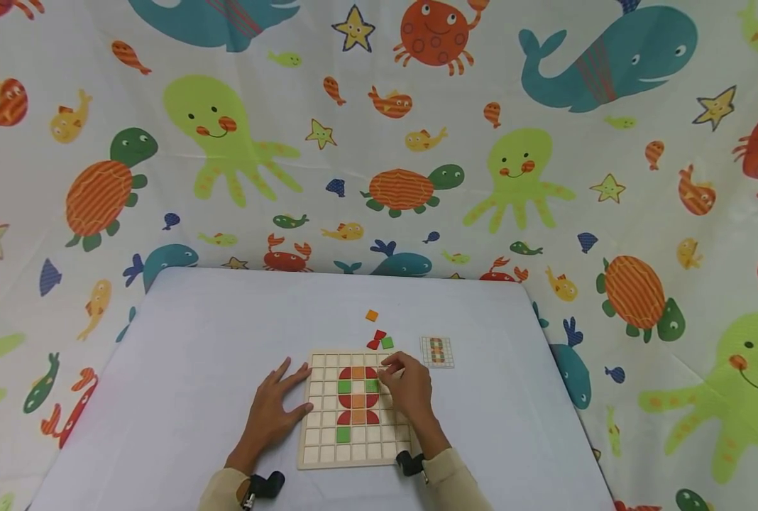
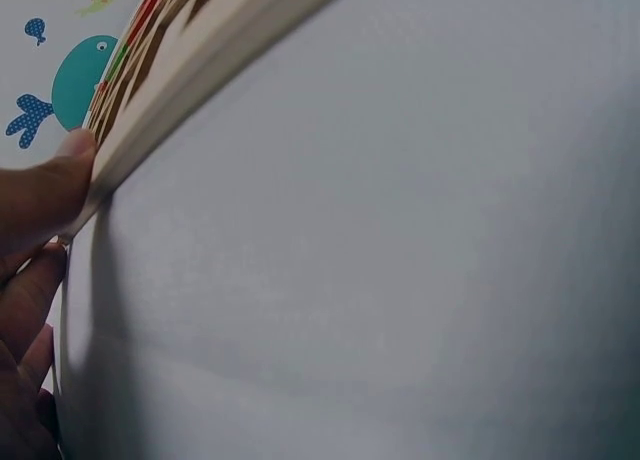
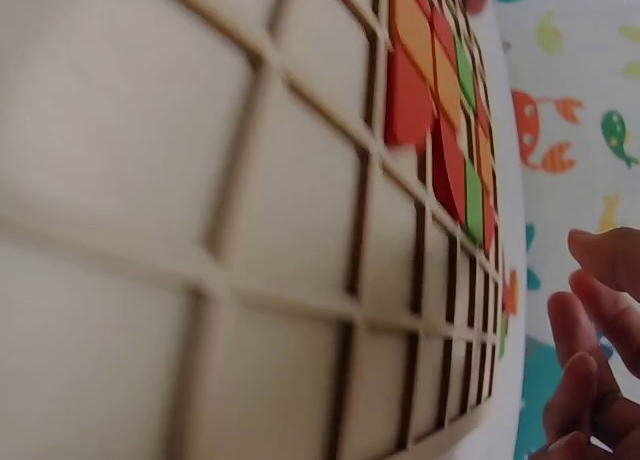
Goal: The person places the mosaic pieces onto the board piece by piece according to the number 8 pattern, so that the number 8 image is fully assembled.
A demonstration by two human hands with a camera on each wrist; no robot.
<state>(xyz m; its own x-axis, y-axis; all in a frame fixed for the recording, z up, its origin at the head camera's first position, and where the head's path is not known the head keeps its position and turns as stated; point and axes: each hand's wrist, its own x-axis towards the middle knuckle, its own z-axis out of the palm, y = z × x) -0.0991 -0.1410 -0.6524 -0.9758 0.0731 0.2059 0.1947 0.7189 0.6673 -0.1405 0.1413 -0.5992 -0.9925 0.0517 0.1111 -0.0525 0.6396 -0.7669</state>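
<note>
A wooden grid board (image 1: 382, 452) lies on the table with red, orange and green pieces set in its cells. My left hand (image 1: 273, 410) is at the board's left side, thumb and fingers spread and touching its edge. In the left wrist view, the thumb (image 2: 50, 195) rests against that edge. Over the board's upper right part, my right hand (image 1: 409, 387) has loosely bent fingers, close to a green square (image 1: 372, 385). No piece shows in the right hand (image 3: 600, 350) in the right wrist view. A lone green square (image 1: 343, 434) sits in a lower cell.
Beyond the board lie a loose orange square (image 1: 371, 315), red pieces (image 1: 374, 344) and a green square (image 1: 387, 343). A small pattern card (image 1: 437, 362) lies to the right of them. A curtain with sea animals (image 1: 328, 156) hangs behind the white table (image 1: 226, 319).
</note>
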